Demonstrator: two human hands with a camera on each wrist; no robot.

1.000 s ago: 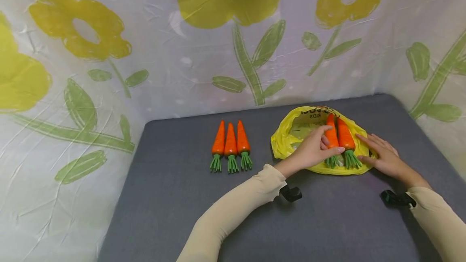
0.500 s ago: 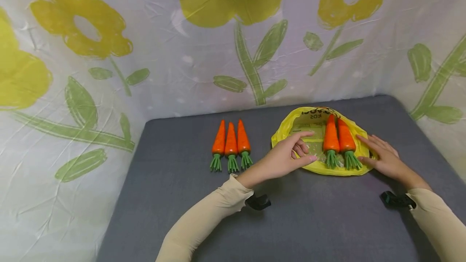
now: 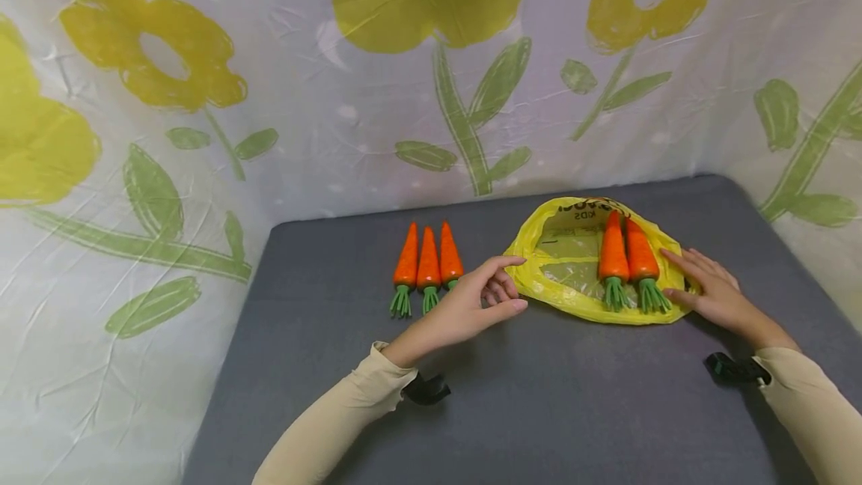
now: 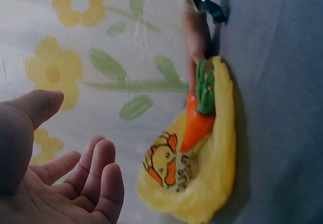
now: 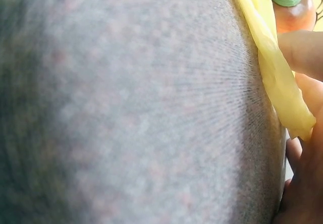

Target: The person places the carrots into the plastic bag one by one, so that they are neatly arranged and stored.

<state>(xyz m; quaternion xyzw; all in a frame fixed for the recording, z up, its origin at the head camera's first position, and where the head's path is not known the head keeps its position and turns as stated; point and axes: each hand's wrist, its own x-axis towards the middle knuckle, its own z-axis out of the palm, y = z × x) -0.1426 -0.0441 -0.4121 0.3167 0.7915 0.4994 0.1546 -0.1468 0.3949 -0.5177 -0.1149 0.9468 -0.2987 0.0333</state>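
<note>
Head view: three carrots on the bench, two carrots in the bag.
Five in all, then: the trio lies side by side, tips away from the person, and the pair leans together at the right side of the bag's wide mouth, green tops over the near rim; the bag is thin, crinkled yellow plastic with dark print, a cartoon face showing in the left wrist view, while the carrots are glossy orange tapers, the bench smooth grey, the backdrop wrinkled and flowered; here's the left hand, fingers loosely bent and holding nothing, overlapping the third carrot's top, its fingertip at the bag's left edge, contact unclear, and the right hand, fingers extended, touches the right rim.
</note>
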